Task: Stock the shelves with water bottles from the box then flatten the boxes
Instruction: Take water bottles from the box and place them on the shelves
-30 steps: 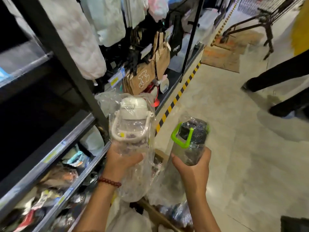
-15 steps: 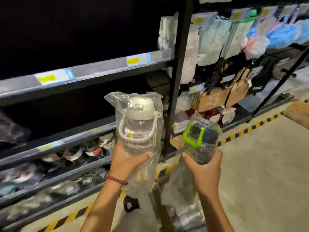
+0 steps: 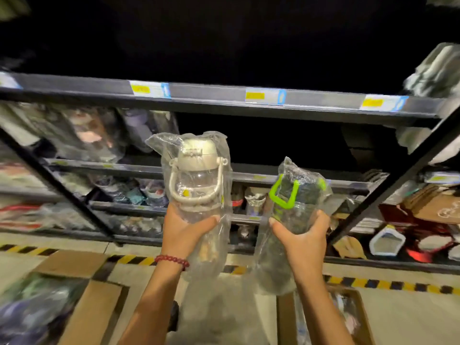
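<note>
My left hand [image 3: 185, 232] grips a clear water bottle with a cream lid and cream carry handle [image 3: 195, 175], wrapped in a loose plastic bag. My right hand [image 3: 302, 239] grips a second bagged bottle with a dark lid and a bright green handle [image 3: 292, 195]. Both bottles are upright in front of the dark metal shelf unit [image 3: 224, 99]. The level behind them looks dark and bare. An open cardboard box [image 3: 348, 317] with more bagged goods sits on the floor under my right forearm.
Another open cardboard box [image 3: 87, 307] lies on the floor at lower left. Lower shelves [image 3: 139, 168] hold several bagged bottles. A slanted black upright [image 3: 398, 183] crosses at right, with bags and cartons beyond it. Yellow-black tape [image 3: 373, 282] edges the floor.
The view has swung left and now faces the shelves squarely. Both hands still hold their bottles and have risen slightly toward the middle shelf. The aisle and the other person are out of view.
</note>
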`<state>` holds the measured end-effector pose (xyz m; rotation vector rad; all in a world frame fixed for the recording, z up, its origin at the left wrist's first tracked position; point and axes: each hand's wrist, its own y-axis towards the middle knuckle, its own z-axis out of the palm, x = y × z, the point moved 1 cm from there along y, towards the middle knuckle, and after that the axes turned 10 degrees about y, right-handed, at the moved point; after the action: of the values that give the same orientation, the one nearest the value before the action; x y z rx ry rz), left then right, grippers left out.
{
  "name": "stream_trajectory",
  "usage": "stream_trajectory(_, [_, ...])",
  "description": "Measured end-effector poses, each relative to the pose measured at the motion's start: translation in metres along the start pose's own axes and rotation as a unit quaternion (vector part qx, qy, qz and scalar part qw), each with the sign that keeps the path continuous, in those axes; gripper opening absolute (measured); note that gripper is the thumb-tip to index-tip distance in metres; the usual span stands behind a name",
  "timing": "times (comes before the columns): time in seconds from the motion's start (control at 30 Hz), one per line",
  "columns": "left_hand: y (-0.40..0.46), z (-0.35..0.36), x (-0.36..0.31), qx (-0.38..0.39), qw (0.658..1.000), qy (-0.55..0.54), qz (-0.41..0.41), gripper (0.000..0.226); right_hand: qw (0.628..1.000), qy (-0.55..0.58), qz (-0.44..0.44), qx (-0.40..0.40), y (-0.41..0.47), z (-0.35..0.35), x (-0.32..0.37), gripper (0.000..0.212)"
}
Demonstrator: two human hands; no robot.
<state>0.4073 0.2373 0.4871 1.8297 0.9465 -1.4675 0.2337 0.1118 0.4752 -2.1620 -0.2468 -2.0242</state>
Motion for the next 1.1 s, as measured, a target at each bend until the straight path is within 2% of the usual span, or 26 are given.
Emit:
stream_trajectory(0.13, [0.036, -0.056, 0.023, -0.026, 0.999, -0.015, -0.02, 0.082, 1.0, -0.013, 0.01, 0.025, -0.003, 0.073, 0.0, 0.071])
stream_trajectory(0.3, [0.094, -0.126, 0.054, -0.016, 0.998, 0.023, -0.048, 0.079, 0.998, -0.039, 0.021, 0.037, -0.015, 0.167, 0.001, 0.073])
stream_trajectory(0.37, [0.116, -0.149, 0.067, -0.015, 0.997, 0.047, -0.062, 0.066, 0.998, -0.046, 0.022, 0.036, -0.019, 0.203, 0.0, 0.072])
stream_trajectory(0.43, [0.133, -0.168, 0.077, 0.009, 0.994, 0.09, -0.065, 0.035, 0.998, -0.041, 0.039, 0.036, -0.024, 0.236, 0.0, 0.073])
stream_trajectory(0.47, [0.141, -0.177, 0.082, 0.026, 0.991, 0.116, -0.064, 0.028, 0.997, -0.041, 0.045, 0.041, -0.025, 0.252, -0.001, 0.072])
stream_trajectory(0.57, [0.163, -0.2, 0.093, 0.041, 0.989, 0.113, -0.082, 0.039, 0.995, -0.066, 0.042, 0.065, -0.019, 0.289, 0.0, 0.073])
stream_trajectory(0.67, [0.185, -0.211, 0.102, 0.028, 0.988, 0.113, -0.098, 0.035, 0.991, -0.099, 0.029, 0.081, -0.005, 0.315, -0.005, 0.074])
stream_trajectory(0.77, [0.217, -0.214, 0.108, 0.009, 0.987, 0.11, -0.117, 0.046, 0.99, -0.114, 0.014, 0.078, 0.017, 0.338, -0.01, 0.075])
stream_trajectory(0.97, [0.272, -0.206, 0.135, 0.008, 0.995, 0.063, -0.073, 0.04, 0.991, -0.114, -0.02, 0.074, 0.062, 0.381, -0.037, 0.07])
stream_trajectory(1.1, [0.302, -0.2, 0.148, 0.032, 0.998, -0.001, -0.049, 0.045, 0.996, -0.055, -0.001, 0.07, 0.087, 0.409, -0.051, 0.067])
